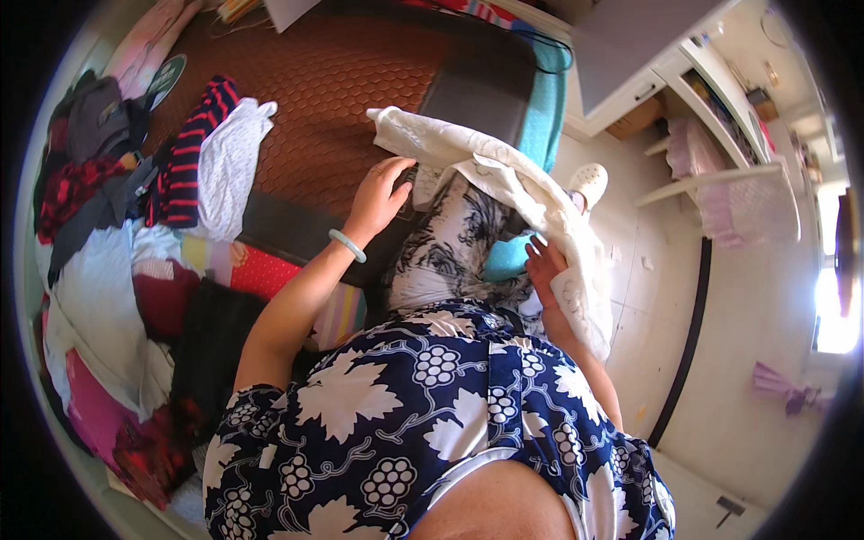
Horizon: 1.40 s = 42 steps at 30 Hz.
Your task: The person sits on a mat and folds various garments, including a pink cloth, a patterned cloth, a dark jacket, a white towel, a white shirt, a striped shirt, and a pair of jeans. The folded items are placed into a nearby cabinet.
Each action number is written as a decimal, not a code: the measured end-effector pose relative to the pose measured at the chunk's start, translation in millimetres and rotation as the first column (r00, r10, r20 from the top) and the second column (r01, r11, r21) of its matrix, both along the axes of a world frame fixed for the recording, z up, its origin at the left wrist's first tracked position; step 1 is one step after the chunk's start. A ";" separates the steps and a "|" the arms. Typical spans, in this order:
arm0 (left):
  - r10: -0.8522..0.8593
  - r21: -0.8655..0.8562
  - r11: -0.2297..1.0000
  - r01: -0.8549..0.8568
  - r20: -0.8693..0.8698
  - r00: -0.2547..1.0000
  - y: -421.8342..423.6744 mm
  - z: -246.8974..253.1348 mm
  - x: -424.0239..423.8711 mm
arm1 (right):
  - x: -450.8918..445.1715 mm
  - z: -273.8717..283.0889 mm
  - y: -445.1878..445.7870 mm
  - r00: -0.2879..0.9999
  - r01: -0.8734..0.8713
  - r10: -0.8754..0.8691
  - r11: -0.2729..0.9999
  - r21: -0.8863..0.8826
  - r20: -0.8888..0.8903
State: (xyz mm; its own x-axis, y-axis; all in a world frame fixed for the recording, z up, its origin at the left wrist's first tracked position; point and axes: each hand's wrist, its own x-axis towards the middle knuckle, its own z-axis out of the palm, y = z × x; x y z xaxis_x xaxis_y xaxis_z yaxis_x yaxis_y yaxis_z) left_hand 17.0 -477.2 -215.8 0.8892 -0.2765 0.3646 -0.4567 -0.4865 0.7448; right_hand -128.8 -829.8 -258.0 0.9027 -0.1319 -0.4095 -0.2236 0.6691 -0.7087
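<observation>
A white patterned cloth garment (466, 145) lies in a long curve over my lap and down the right side. My left hand (381, 199), a pale bangle on its wrist, hovers by the garment's left end with thumb and fingers apart; whether the fingertips touch it I cannot tell. Under the garment's right part is my right hand (545, 266), palm up, fingers spread, with cloth hanging over its thumb side and wrist. Close to those fingers is a piece of turquoise cloth (507, 258). My black-and-white patterned trousers (442, 236) show beneath.
A brown textured mat (324, 81) covers the bed ahead. On it lie a striped navy-and-red garment (192, 155) and a white speckled one (233, 169). Mixed clothes (101, 290) pile up at left. White furniture (634, 94) and a cream clog (588, 183) are at right.
</observation>
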 end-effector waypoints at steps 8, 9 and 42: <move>-0.270 -0.071 0.962 0.262 -0.159 0.950 -63.4 -34.4 50.5 | -64.5 6.6 -26.7 0.928 0.324 -0.358 0.910 -0.258 -0.100; -0.257 -0.147 0.964 0.220 -0.331 0.908 -59.3 -49.7 56.6 | -63.1 7.8 -23.4 0.937 0.301 -0.347 0.867 -0.398 -0.047; 0.359 -0.262 0.926 -0.273 0.381 0.852 205.8 283.6 215.1 | 140.3 241.2 -137.5 0.948 0.275 -0.119 0.776 -0.568 0.296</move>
State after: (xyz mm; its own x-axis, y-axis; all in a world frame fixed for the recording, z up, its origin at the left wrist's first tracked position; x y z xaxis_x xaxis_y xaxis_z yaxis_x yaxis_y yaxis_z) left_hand 232.1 -271.4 67.8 0.6701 0.1062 0.7346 -0.5893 -0.5255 0.6136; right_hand 11.5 -967.3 -16.9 0.8856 -0.4636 0.0272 0.0863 0.1068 -0.9905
